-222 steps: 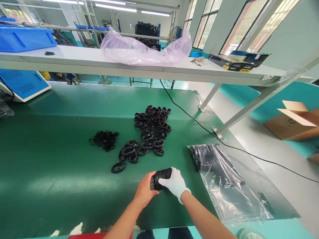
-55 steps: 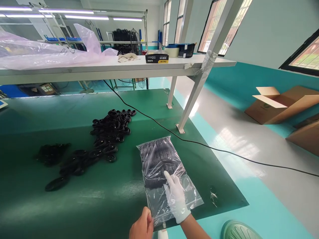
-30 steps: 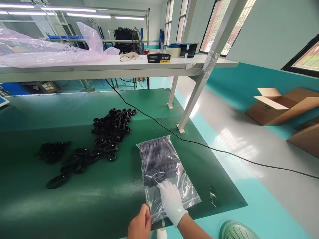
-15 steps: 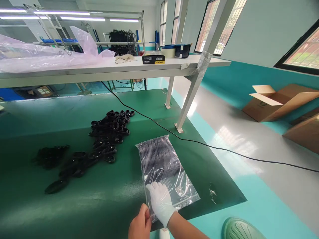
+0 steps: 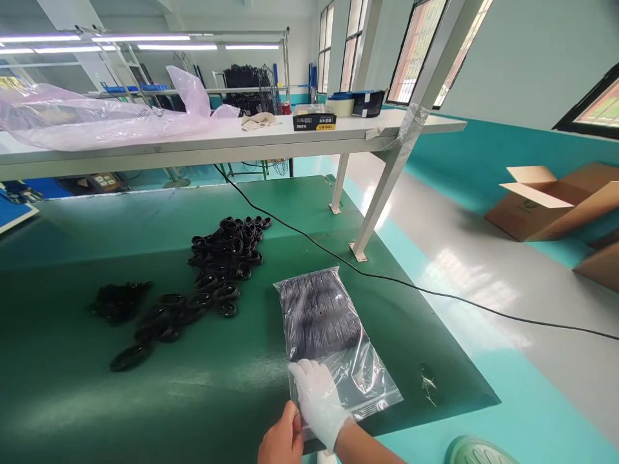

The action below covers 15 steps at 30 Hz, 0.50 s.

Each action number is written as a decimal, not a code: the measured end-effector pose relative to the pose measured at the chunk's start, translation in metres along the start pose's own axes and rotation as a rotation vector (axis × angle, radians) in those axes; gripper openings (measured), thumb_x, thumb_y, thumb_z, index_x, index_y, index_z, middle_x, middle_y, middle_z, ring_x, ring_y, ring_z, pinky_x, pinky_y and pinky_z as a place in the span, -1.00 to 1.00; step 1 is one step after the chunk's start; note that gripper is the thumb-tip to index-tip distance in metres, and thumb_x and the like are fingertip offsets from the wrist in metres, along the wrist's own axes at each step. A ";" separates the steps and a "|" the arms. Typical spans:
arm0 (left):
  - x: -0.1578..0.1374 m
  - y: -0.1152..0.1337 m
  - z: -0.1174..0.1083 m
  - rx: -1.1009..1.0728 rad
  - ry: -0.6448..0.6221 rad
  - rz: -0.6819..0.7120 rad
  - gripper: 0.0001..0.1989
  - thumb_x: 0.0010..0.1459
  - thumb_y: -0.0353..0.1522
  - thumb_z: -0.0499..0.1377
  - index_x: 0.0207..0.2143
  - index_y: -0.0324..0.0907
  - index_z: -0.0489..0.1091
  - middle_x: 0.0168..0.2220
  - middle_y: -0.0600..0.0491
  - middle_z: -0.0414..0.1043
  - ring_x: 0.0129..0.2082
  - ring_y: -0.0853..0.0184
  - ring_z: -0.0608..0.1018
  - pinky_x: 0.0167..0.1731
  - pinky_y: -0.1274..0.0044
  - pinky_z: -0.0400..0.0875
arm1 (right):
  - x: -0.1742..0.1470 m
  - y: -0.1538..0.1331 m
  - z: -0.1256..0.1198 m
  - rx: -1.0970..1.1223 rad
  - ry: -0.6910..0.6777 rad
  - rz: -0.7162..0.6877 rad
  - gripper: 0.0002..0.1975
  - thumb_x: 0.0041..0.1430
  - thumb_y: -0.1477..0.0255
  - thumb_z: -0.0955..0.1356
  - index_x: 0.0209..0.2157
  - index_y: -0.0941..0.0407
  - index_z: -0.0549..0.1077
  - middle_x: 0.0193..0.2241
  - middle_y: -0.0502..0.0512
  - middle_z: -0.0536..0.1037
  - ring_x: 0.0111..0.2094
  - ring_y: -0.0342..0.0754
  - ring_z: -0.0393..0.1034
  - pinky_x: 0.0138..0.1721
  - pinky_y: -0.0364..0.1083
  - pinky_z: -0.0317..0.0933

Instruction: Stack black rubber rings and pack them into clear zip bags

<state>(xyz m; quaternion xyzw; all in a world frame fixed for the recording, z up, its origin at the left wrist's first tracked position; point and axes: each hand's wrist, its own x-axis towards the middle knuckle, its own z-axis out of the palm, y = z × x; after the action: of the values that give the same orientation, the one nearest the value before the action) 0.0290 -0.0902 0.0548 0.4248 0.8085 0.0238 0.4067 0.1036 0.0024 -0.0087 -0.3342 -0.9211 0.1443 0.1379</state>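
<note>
A clear zip-lock plastic bag (image 5: 370, 380) lies on the green tabletop, its far part filled with rows of thin, dark, ribbed pieces (image 5: 319, 312) whose kind I cannot make out. At the near left corner of the bag, the thumb and fingers of my bare left hand (image 5: 283, 438) pinch the plastic. My right hand (image 5: 318, 396), in a white glove, rests on the bag just below the dark pieces. Its fingers are bent and close together against the plastic, with the fingertips hidden. To the left sits a pile of black coiled cables (image 5: 217, 258).
A smaller dark heap (image 5: 118, 301) lies at the left. A black cord (image 5: 309, 238) crosses the green tabletop (image 5: 217, 399). The raised white shelf (image 5: 193, 149) carries pink plastic film (image 5: 145, 122) and a small black box (image 5: 314, 122). An open carton (image 5: 536, 203) stands on the floor.
The whole view has shifted slightly, so things appear farther right and a little lower. Both hands keep their places on the bag, with little movement relative to it.
</note>
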 end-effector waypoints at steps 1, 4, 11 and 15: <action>-0.003 -0.002 -0.004 -0.005 -0.022 0.011 -0.85 -0.01 -0.49 0.03 -0.37 -0.08 0.17 -0.40 0.20 0.39 -0.41 0.47 0.44 -0.44 0.67 0.18 | -0.004 0.003 -0.001 0.030 0.049 -0.007 -0.76 0.11 0.54 0.21 -0.21 0.04 0.38 -0.33 0.05 0.43 -0.35 -0.06 0.27 -0.33 -0.07 0.09; -0.007 -0.008 -0.018 -0.004 0.114 0.078 -0.90 0.03 -0.38 0.05 -0.33 -0.06 0.25 -0.32 0.18 0.41 -0.34 0.44 0.45 -0.37 0.63 0.28 | -0.014 0.017 -0.013 0.096 0.187 -0.033 -0.75 0.14 0.55 0.18 -0.24 0.02 0.39 -0.35 0.01 0.45 -0.29 -0.08 0.29 -0.23 -0.04 0.13; 0.058 0.010 -0.043 0.355 0.592 0.603 -0.49 0.21 -0.24 -0.10 0.20 -0.07 -0.09 0.21 0.08 0.04 0.22 0.24 0.02 0.11 0.32 0.11 | -0.010 0.046 -0.023 -0.123 0.271 -0.158 -0.55 0.16 0.54 0.16 0.11 0.11 0.16 0.07 0.11 0.30 0.16 0.01 0.01 0.12 0.14 -0.07; 0.081 0.013 -0.043 0.492 0.552 0.667 -0.39 0.20 -0.13 -0.12 0.23 -0.09 -0.26 0.26 0.04 -0.12 0.24 0.22 -0.03 0.15 0.27 0.03 | -0.010 0.051 -0.022 -0.133 0.175 -0.193 -0.51 0.15 0.55 0.15 0.14 0.10 0.11 0.12 0.09 0.23 0.19 0.02 -0.07 0.15 0.17 -0.11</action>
<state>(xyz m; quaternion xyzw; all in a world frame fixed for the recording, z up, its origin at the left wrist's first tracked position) -0.0164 -0.0115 0.0366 0.7214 0.6878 0.0726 0.0357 0.1481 0.0365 -0.0082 -0.2639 -0.9410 0.0391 0.2083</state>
